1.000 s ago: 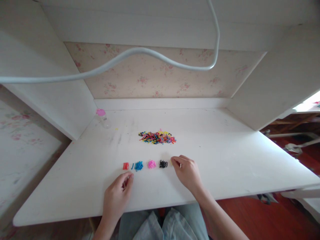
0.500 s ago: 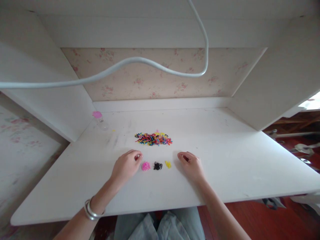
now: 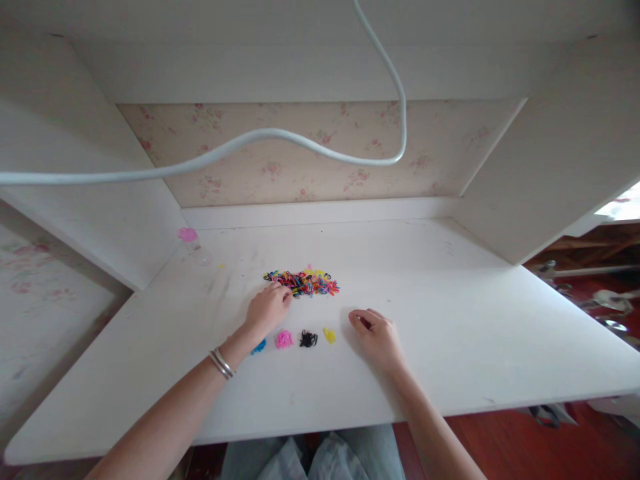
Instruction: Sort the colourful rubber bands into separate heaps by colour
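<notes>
A pile of mixed-colour small rubber bands point(image 3: 310, 283) lies in the middle of the white tabletop. My left hand point(image 3: 269, 308), with silver bangles at its wrist, reaches to the pile's near left edge; its fingers are curled together, and what they hold, if anything, is hidden. Closer to me is a row of small heaps: blue rubber bands point(image 3: 259, 347) partly behind my left wrist, pink rubber bands point(image 3: 284, 339), black rubber bands point(image 3: 308, 339) and yellow rubber bands point(image 3: 329, 335). My right hand point(image 3: 376, 335) rests on the table right of the yellow heap, fingers loosely closed, nothing visible in them.
A clear container with a pink lid point(image 3: 188, 235) stands at the back left of the white table point(image 3: 450, 320). A white cable point(image 3: 270, 135) hangs across the view above it. Side panels point(image 3: 525, 167) wall the desk in at left and right.
My left hand has moved forward from beside the pink heap to the mixed pile, uncovering the blue heap. The right hand stays in place. The view has shifted slightly.
</notes>
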Tool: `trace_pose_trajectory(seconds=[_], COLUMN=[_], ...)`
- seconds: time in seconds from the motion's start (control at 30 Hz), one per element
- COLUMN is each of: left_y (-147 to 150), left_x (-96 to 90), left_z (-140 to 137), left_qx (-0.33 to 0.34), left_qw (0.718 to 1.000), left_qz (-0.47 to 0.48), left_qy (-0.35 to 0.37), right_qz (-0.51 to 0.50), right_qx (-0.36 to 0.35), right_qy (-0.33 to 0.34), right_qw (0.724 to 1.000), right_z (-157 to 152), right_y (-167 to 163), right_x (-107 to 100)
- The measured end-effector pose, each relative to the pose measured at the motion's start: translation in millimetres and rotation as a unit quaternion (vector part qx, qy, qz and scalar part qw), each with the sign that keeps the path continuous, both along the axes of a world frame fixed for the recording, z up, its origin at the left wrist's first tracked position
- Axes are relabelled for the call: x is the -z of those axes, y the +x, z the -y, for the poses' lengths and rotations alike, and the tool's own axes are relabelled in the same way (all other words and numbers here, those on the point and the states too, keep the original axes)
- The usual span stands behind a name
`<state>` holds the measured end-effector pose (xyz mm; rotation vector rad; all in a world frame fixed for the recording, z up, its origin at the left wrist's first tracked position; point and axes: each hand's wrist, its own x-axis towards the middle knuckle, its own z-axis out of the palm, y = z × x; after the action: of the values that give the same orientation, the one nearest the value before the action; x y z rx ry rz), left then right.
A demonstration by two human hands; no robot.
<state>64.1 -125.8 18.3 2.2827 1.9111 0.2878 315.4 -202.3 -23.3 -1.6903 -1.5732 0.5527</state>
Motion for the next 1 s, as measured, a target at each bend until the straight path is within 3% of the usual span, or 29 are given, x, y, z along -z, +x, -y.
trace_pose_trajectory(seconds=[0.43, 1.0], left_y=[-4, -4], left_x=[-14.2, -17.2], left_z=[12, 13], left_qx=[0.032, 0.003], left_qw=[0.995, 0.993], left_qz=[-0.08, -0.092], left_qy=[0.056, 0.069], right_qz=[0.009, 0.007], right_qx=[-0.001, 0.0], right_qy=[0.0, 0.004], right_qw=[1.0, 1.0], right_z=[0, 1], right_y=[0, -1], right_x=[-1, -2])
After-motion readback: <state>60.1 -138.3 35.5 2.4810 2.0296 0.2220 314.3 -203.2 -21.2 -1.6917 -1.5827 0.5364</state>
